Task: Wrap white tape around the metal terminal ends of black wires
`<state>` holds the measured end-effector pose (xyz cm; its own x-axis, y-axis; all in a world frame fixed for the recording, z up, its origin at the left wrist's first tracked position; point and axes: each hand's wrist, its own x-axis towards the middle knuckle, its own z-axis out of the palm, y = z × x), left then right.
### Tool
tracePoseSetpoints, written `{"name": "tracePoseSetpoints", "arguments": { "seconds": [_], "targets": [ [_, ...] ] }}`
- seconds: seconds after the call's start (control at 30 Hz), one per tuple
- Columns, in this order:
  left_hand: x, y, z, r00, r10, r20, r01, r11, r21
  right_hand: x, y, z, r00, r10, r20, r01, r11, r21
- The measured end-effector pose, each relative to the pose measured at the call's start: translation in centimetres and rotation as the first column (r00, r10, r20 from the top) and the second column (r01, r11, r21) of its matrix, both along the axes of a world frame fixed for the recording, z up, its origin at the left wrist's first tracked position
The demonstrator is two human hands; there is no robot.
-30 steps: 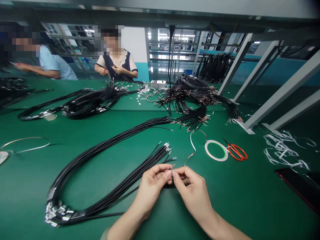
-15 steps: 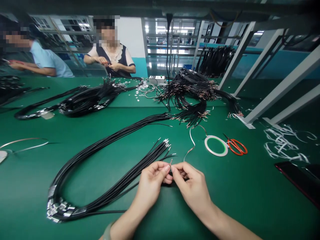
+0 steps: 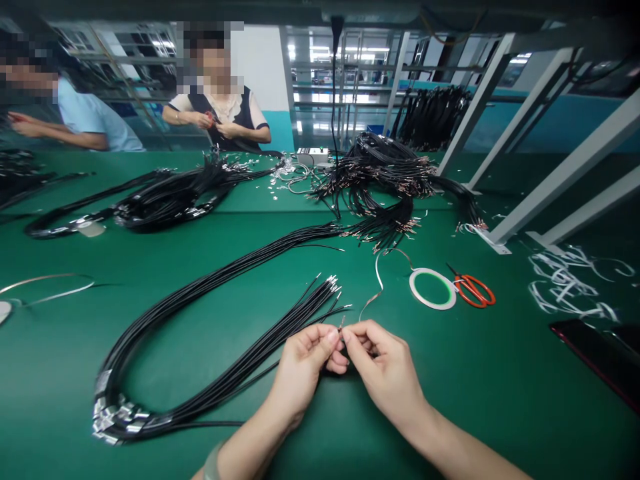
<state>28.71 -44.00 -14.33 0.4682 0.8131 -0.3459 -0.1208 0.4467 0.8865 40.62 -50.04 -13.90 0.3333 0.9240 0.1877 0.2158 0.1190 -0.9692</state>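
My left hand [image 3: 306, 357] is closed in a pinch around the end of a black cable; its small tip [image 3: 343, 322] pokes up between the fingertips. My right hand [image 3: 384, 363] pinches right against that tip. A thin strip of copper tape [image 3: 370, 299] runs from the tape roll [image 3: 413, 298] down behind the right fingers, where its end is hidden. Left of my hands, a bundle of black cables [image 3: 170, 307] curves in a U, with silvery foil bands [image 3: 113, 420] at its bend and bare tips beside my left hand.
Orange-handled scissors [image 3: 475, 291] lie by the roll. White backing strips [image 3: 570, 283] and a dark phone-like slab [image 3: 595, 363] are at right. A heap of cables [image 3: 380, 170] and metal posts [image 3: 505, 180] stand beyond. Two people work across the green table [image 3: 450, 407].
The copper tape strip has shifted slightly left near my right hand. Both hands keep their pinch at the cable tip, with slight finger movement. The view has tilted a little.
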Motion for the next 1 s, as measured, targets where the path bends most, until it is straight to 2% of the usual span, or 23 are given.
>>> {"name": "tracePoseSetpoints", "arguments": {
  "seconds": [0.2, 0.4, 0.6, 0.8, 1.0],
  "targets": [
    [-0.3, 0.2, -0.1, 0.995, -0.078, 0.067, 0.08, 0.996, -0.033, -0.1, 0.2, 0.5, 0.978, 0.063, -0.201, -0.073, 0.996, -0.043],
    [-0.4, 0.3, 0.2, 0.995, -0.084, 0.06, 0.084, 0.996, 0.006, 0.2, 0.8, 0.2, 0.937, 0.087, -0.338, -0.112, 0.992, -0.055],
    [-0.5, 0.2, 0.1, 0.999, -0.037, -0.01, 0.037, 0.999, -0.012, 0.6, 0.9, -0.8, 0.951, 0.006, -0.308, -0.042, 0.993, -0.111],
    [-0.2, 0.4, -0.4, 0.987, 0.044, -0.151, -0.027, 0.993, 0.116, 0.2, 0.5, -0.8, 0.97, -0.006, -0.243, -0.031, 0.989, -0.146],
    [-0.2, 0.1, -0.3, 0.99, 0.042, -0.137, -0.026, 0.993, 0.118, 0.2, 0.4, -0.9, 0.98, 0.0, -0.199, -0.028, 0.99, -0.136]
  ]
}}
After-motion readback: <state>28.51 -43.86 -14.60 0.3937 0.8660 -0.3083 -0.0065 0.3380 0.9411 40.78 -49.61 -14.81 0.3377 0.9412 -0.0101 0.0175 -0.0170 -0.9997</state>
